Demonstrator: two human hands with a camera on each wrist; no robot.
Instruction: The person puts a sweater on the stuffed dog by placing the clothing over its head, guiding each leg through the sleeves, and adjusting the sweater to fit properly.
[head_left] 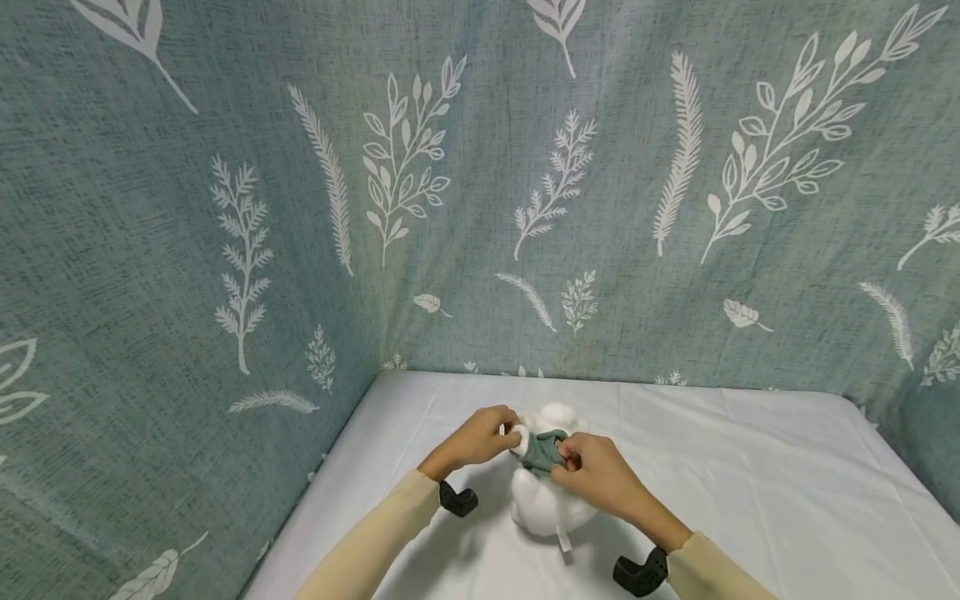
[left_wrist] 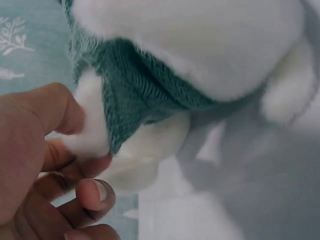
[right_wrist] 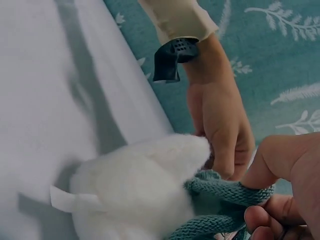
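Observation:
A white plush toy [head_left: 542, 505] lies on the table with a green knitted sweater [head_left: 540, 452] around part of it. My left hand [head_left: 478, 437] pinches the toy's white paw [left_wrist: 91, 117], which sticks out of the sweater's sleeve in the left wrist view. On the other side, my right hand [head_left: 602, 473] grips the knit between thumb and fingers. From the right wrist view, the sweater [right_wrist: 230, 191] is bunched in folds beside the toy's rounded white body [right_wrist: 132, 192]. A white fabric tag [head_left: 563, 537] hangs from the toy towards me.
The toy rests on a white-covered table [head_left: 720, 475]. Teal fabric with white leaf prints [head_left: 480, 208] hangs behind the table and along its left side. A black wrist mount [head_left: 458, 499] is on the left wrist, another mount [head_left: 640, 573] on the right.

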